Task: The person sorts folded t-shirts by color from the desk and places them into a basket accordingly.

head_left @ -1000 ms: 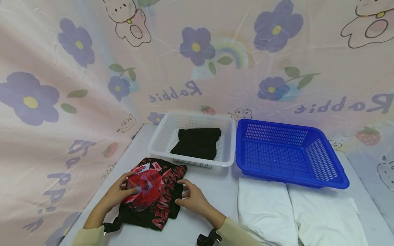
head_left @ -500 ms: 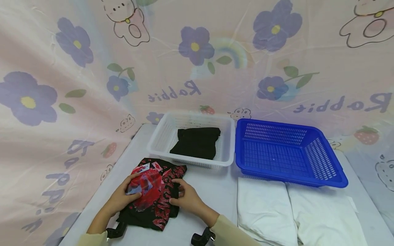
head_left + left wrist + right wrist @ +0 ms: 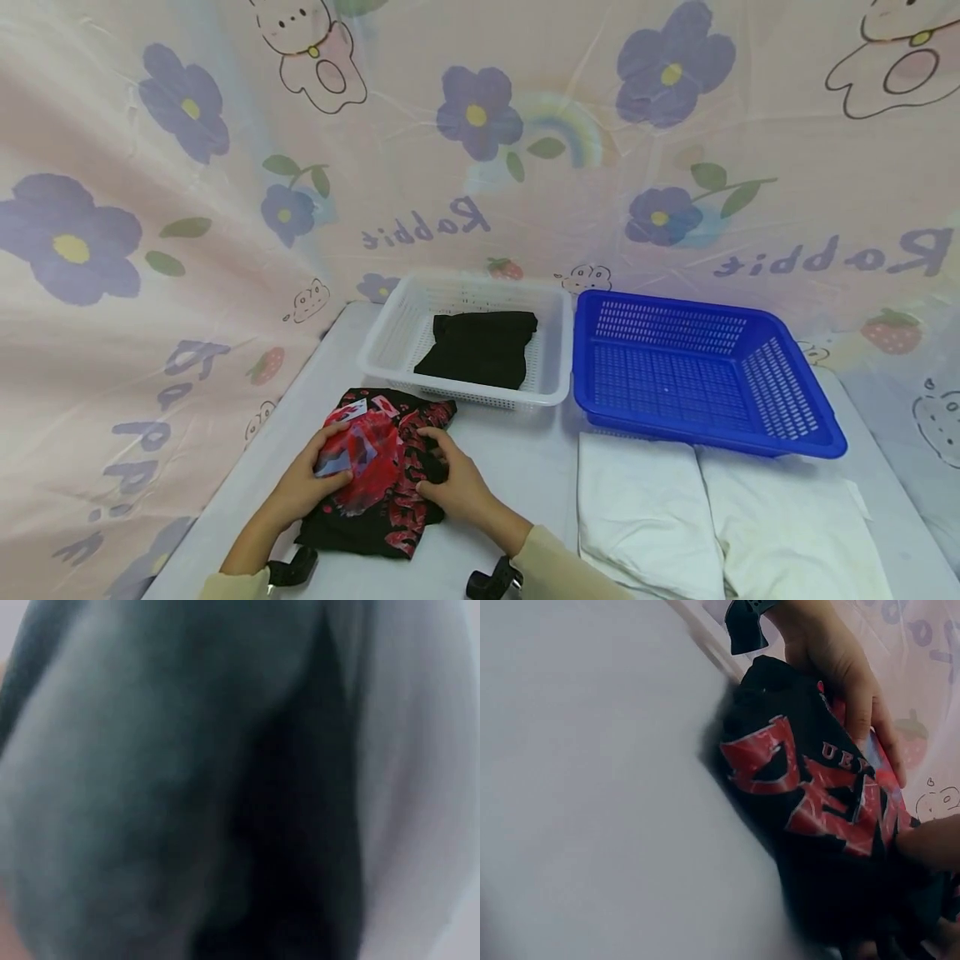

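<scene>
The person's left hand [image 3: 309, 475] grips the red-printed black garment [image 3: 373, 471] at 9 o'clock, thumb and fingers spread; the right hand [image 3: 463, 487] pinches its edge at 3. The garment is on the white table [image 3: 525, 458], at 7 o'clock in the head view. From it, a white basket [image 3: 561, 358] with folded black cloth [image 3: 482, 350] stands at 1 o'clock, a blue basket [image 3: 675, 375] between 2 and 3, white cloths [image 3: 645, 508] at 3.

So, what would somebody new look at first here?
Probably the bright blue basket, at the back right of the table, beside the white basket. Next, the black garment with bold red print at the front left, with the left grip on it and the right grip holding its edge.
</scene>
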### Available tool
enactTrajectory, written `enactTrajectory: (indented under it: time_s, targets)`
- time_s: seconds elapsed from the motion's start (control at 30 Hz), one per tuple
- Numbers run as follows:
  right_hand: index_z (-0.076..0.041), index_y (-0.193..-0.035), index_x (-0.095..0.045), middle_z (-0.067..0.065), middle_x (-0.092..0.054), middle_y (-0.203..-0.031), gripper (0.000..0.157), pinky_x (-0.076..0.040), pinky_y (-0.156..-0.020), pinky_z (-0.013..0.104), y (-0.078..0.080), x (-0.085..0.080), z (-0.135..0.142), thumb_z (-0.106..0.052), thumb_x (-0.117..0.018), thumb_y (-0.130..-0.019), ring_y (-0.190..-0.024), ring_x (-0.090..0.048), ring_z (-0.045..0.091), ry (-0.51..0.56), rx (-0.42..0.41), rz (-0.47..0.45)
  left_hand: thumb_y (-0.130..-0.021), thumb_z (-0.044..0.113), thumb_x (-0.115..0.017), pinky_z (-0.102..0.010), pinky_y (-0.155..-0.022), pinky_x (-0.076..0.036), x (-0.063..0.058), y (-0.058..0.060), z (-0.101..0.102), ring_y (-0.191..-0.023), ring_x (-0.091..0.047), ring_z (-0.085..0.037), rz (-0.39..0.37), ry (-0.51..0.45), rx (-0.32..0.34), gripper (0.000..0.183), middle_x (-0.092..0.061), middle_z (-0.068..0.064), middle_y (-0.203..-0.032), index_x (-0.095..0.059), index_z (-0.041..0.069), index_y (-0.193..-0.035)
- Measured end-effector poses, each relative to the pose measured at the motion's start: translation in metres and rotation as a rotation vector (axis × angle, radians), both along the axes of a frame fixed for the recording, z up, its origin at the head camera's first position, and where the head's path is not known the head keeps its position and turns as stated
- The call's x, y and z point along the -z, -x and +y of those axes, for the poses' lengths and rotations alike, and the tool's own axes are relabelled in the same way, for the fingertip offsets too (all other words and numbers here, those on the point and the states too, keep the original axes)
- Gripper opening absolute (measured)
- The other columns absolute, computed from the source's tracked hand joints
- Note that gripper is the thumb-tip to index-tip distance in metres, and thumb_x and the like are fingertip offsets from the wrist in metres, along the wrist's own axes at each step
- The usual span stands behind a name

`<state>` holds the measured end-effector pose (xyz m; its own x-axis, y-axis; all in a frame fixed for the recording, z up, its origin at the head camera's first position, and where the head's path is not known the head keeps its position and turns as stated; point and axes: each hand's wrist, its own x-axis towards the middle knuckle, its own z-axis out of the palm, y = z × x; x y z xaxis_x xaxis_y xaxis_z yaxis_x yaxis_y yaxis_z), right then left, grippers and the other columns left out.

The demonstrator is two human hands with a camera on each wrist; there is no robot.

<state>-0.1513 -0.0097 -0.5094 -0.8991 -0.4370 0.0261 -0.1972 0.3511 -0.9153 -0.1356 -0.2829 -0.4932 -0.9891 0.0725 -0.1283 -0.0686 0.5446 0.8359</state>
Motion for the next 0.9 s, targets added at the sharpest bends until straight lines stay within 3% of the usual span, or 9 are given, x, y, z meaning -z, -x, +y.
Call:
enactTrajectory:
  time_s: [0.2, 0.43, 0.73, 0.9]
  targets:
    - [-0.029, -0.141, -0.041, 0.006, -0.06, -0.114, 0.072, -0.047, -0.079, 0.03, 0.0, -0.01, 0.002, -0.001, -0.067, -0.08, -0.096, -0.058, 0.015, 0.093, -0.053, 0.04, -0.082, 0.018, -0.075, -0.038, -0.075, -0.046, -0.007, 0.0, 0.006, -0.106, -0.051, -0.034, 0.113, -0.032, 0.019, 0.071, -0.044, -0.024, -0.136, -0.039, 0.022, -0.143]
    - [-0.027, -0.14, -0.044, 0.008, -0.06, -0.113, 0.068, -0.048, -0.074, 0.025, -0.006, -0.027, 0.009, 0.002, -0.062, -0.082, -0.09, -0.058, 0.013, 0.139, -0.059, 0.073, -0.084, 0.014, -0.074, -0.035, -0.074, -0.047, -0.02, -0.006, 0.015, -0.106, -0.05, -0.032, 0.215, -0.049, 0.068, 0.068, -0.043, -0.021, -0.139, -0.039, 0.019, -0.143]
    - [-0.029, -0.141, -0.042, 0.007, -0.057, -0.121, 0.067, -0.054, -0.063, 0.021, -0.019, -0.069, 0.021, 0.004, -0.06, -0.086, -0.09, -0.062, 0.015, 0.228, -0.138, 0.066, -0.085, 0.006, -0.071, -0.028, -0.074, -0.051, -0.055, -0.018, 0.019, -0.102, -0.053, -0.009, 0.316, -0.113, 0.102, 0.068, -0.043, -0.011, -0.137, -0.039, 0.015, -0.144]
    - [-0.022, -0.142, -0.042, 0.009, -0.056, -0.124, 0.064, -0.053, -0.062, 0.02, -0.024, -0.093, 0.027, 0.005, -0.061, -0.087, -0.096, -0.063, 0.021, 0.272, -0.158, 0.098, -0.084, -0.002, -0.07, -0.025, -0.074, -0.052, -0.076, -0.024, 0.024, -0.102, -0.053, -0.006, 0.392, -0.147, 0.107, 0.068, -0.043, -0.001, -0.134, -0.039, 0.011, -0.143]
